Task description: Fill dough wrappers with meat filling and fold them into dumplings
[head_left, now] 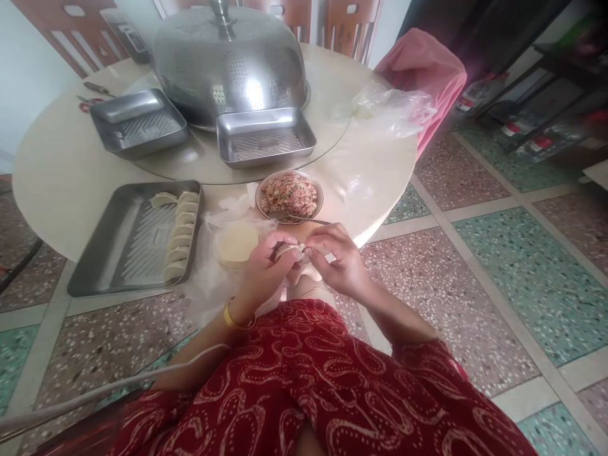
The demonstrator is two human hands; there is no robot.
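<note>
Between my two hands is a pale dumpling (291,251), partly covered by fingers. My left hand (272,261) is closed round its left side, and my right hand (336,254) pinches its right end. Just beyond them stands a bowl of minced filling (291,194), with a spoon (304,218) lying across its near rim. A stack of round dumpling wrappers (237,244) rests on a clear plastic bag (209,278) left of my left hand. Farther left, a metal tray (137,234) holds a column of folded dumplings (180,237) along its right side.
Two more metal trays (142,123) (266,138) stand at the back before a large domed steel lid (228,66). A crumpled plastic bag (394,109) lies at the round table's (42,164) right, near a pink-draped chair (427,69). A white cable (118,383) crosses my left arm.
</note>
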